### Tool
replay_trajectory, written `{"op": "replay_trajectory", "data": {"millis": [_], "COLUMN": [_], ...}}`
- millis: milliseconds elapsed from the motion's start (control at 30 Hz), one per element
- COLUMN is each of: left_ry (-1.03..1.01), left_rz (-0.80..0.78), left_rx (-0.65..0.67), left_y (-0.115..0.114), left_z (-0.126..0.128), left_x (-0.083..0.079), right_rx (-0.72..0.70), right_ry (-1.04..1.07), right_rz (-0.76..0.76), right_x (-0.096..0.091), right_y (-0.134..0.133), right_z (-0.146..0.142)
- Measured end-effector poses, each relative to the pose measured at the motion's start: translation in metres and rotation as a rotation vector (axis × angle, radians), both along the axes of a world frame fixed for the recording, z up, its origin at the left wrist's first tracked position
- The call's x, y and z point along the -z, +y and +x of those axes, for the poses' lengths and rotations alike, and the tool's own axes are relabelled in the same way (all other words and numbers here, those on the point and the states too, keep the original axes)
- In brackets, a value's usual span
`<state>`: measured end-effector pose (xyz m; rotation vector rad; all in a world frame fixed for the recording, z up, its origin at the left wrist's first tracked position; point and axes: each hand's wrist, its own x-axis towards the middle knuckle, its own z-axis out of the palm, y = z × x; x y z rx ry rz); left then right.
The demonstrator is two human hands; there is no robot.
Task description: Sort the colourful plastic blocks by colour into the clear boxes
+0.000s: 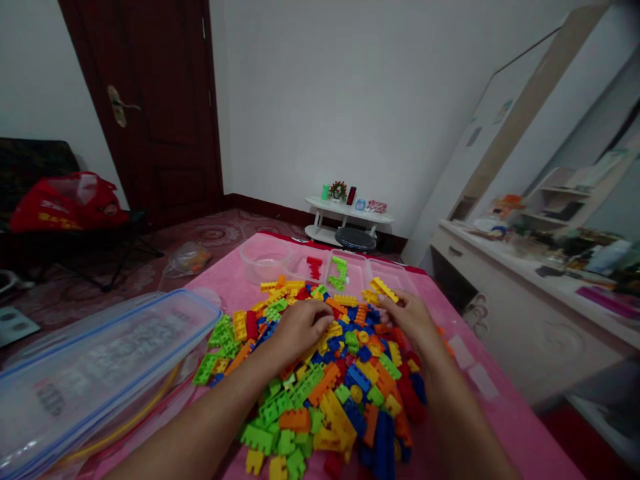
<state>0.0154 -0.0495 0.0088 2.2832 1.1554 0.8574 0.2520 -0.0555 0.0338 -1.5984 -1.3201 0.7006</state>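
Note:
A heap of toy building blocks point(357, 380) in yellow, orange, green, blue and red is spread on the pink tablecloth point(230, 270). My right hand point(411, 317) is at the heap's far right side, with a yellow building block point(384, 290) pinched between thumb and fingers. Another yellow piece lies just left of it. My left hand point(304, 327) rests on the heap's middle, its fingers curled in near yellow blocks; what they grip is hidden. Beyond the heap, one clear tray point(300, 263) holds red blocks point(314, 267) and another holds green blocks point(339, 273).
At the table's far edge stand a clear round tub point(265, 261) and a further clear tray point(400, 277) on the right. A large blue-rimmed clear lid point(110, 367) covers the left side. A white dresser point(530, 313) stands to the right, a low white shelf point(345, 212) by the wall.

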Motion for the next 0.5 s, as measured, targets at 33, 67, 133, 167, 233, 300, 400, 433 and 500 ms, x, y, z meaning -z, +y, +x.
{"op": "replay_trajectory", "data": {"millis": [33, 67, 133, 167, 233, 300, 400, 433, 500], "left_ry": [0.031, 0.054, 0.081, 0.085, 0.082, 0.075, 0.067, 0.062, 0.052], "left_rz": [0.013, 0.027, 0.051, 0.059, 0.069, 0.074, 0.070, 0.066, 0.058], "left_rx": [0.008, 0.014, 0.034, 0.047, 0.065, 0.075, 0.080, 0.079, 0.075], "left_y": [0.000, 0.000, 0.000, 0.000, 0.000, 0.000, 0.001, 0.001, 0.001], "left_z": [0.001, 0.002, 0.003, 0.003, 0.003, 0.003, 0.003, 0.003, 0.003], "left_x": [0.002, 0.004, 0.007, 0.008, 0.010, 0.011, 0.011, 0.011, 0.011], "right_rx": [0.056, 0.122, 0.182, 0.202, 0.228, 0.243, 0.187, 0.142, 0.037], "right_ry": [-0.035, -0.093, -0.164, -0.200, -0.283, -0.397, -0.587, -0.644, -0.738], "right_rz": [-0.006, -0.023, -0.035, -0.045, -0.067, -0.087, -0.115, -0.130, -0.174], "right_x": [-0.003, -0.007, -0.016, -0.021, -0.028, -0.032, -0.025, -0.019, -0.006], "right_y": [0.009, 0.019, 0.038, 0.046, 0.058, 0.065, 0.069, 0.069, 0.068], "right_z": [0.011, 0.022, 0.041, 0.049, 0.060, 0.066, 0.064, 0.060, 0.051]}}
